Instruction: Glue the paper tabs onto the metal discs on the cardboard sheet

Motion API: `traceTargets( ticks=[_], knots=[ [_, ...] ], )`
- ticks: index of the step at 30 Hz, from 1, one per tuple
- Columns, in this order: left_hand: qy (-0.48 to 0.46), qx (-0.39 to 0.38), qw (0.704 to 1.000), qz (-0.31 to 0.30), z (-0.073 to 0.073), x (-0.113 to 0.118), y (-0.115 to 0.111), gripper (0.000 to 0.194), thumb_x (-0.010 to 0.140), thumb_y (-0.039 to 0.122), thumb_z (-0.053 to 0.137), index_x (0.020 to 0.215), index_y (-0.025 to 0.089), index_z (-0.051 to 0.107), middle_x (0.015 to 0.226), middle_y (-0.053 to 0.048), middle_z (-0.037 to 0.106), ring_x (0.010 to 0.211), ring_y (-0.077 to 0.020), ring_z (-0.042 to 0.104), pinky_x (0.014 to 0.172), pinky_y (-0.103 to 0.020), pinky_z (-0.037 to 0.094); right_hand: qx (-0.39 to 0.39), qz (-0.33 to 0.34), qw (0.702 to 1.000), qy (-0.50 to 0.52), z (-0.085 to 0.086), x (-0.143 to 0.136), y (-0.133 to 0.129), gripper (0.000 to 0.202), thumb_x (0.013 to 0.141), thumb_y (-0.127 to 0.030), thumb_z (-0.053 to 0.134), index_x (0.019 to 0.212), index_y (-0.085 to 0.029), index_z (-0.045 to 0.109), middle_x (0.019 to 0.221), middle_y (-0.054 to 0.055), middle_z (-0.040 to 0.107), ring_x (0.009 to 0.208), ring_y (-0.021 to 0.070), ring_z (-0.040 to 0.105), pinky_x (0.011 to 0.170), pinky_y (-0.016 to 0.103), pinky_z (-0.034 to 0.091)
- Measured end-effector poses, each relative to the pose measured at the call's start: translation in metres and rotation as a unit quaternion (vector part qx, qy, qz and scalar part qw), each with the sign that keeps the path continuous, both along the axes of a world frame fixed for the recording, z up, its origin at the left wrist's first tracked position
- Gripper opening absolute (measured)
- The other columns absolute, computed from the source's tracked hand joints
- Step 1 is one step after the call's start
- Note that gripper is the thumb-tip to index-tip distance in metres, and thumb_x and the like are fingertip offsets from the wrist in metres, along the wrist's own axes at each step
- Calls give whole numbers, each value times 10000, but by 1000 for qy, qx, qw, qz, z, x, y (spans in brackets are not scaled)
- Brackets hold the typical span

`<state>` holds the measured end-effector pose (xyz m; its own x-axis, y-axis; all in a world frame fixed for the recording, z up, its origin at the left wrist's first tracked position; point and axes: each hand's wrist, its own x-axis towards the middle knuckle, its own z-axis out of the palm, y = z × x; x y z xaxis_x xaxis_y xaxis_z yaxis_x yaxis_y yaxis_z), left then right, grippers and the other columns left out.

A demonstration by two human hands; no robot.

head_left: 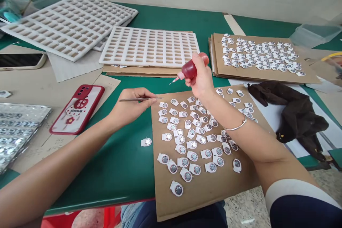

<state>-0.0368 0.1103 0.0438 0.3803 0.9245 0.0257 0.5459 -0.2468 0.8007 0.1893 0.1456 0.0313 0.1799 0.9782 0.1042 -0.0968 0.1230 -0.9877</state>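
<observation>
Fingers of my left hand (133, 106) are closed round thin metal tweezers (128, 99), whose tip lies over the left edge of a cardboard sheet (171, 199). My right hand (202, 78) grips a small squeeze bottle (189, 69) of dark red liquid, its needle tip pointing down and left above the sheet's far edge. Across the cardboard lie several small white pieces (192, 156), each with a round silvery disc. A single white piece (146, 142) rests on the green table (120, 171), left of the sheet.
White slotted trays (149, 47) lie at the back, one on cardboard. A cardboard stack (267, 74) with more disc pieces stands back right, near a dark cloth (294, 110). At left are a red-edged phone (77, 110), another phone (21, 60) and a bag of silvery discs (18, 128).
</observation>
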Motion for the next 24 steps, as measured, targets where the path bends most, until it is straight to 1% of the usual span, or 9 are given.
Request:
traceTargets(
  ticks=[3, 5, 9, 11, 14, 17, 20, 24],
  knots=[
    [2, -8, 1000, -10, -2, 5, -1, 173, 765, 360, 639, 809, 198, 681, 715, -12, 681, 623, -133, 603, 515, -209, 469, 12, -7, 1000, -9, 5, 3, -1, 624, 799, -763, 368, 861, -163, 527, 574, 34, 548, 427, 118, 485, 316, 237, 341],
    [-5, 2, 1000, -18, -4, 8, -1, 162, 765, 353, 640, 812, 204, 681, 756, -17, 692, 653, -142, 618, 536, -209, 486, 23, -5, 1000, -18, 6, 6, -1, 596, 801, -754, 383, 854, -176, 520, 564, 18, 532, 417, 109, 481, 319, 229, 337],
    [-14, 26, 999, -32, -9, 13, 0, 161, 769, 360, 638, 805, 208, 677, 827, -29, 705, 725, -160, 640, 595, -215, 515, 38, -1, 999, -30, 2, 11, -4, 536, 811, -720, 422, 843, -191, 503, 562, -1, 507, 428, 104, 503, 315, 211, 322],
    [-12, 27, 999, -38, -10, 14, 0, 167, 777, 363, 629, 806, 205, 672, 846, -31, 708, 733, -162, 643, 606, -222, 520, 37, 8, 999, -33, -2, 12, -6, 515, 810, -705, 442, 818, -193, 486, 562, -6, 503, 413, 93, 489, 306, 204, 310],
    [-1, 20, 999, -43, -10, 12, -1, 160, 779, 352, 626, 822, 206, 672, 881, -31, 710, 759, -168, 647, 632, -237, 523, 31, 16, 999, -31, -7, 10, -10, 477, 800, -669, 501, 776, -194, 460, 568, -12, 514, 388, 78, 457, 296, 199, 305],
    [7, 1, 1000, -26, -13, 7, -2, 143, 777, 336, 630, 820, 208, 675, 877, -27, 711, 776, -172, 650, 667, -247, 525, 20, 29, 999, -32, -11, 5, -16, 439, 796, -623, 555, 773, -198, 444, 588, -13, 537, 392, 78, 462, 296, 198, 316],
    [3, -7, 1000, -18, -18, 2, -2, 126, 775, 326, 634, 813, 214, 674, 860, -27, 710, 774, -173, 648, 673, -247, 525, 12, 37, 998, -39, -15, -1, -24, 421, 788, -593, 591, 822, -202, 441, 618, -11, 557, 402, 87, 485, 297, 200, 332],
    [-1, -8, 999, -33, -27, -2, -1, 116, 778, 317, 628, 808, 215, 677, 845, -24, 711, 758, -170, 645, 645, -237, 516, 20, 44, 996, -76, -19, -10, -35, 405, 773, -553, 632, 824, -197, 446, 612, -17, 557, 402, 90, 502, 322, 202, 365]
  ],
)
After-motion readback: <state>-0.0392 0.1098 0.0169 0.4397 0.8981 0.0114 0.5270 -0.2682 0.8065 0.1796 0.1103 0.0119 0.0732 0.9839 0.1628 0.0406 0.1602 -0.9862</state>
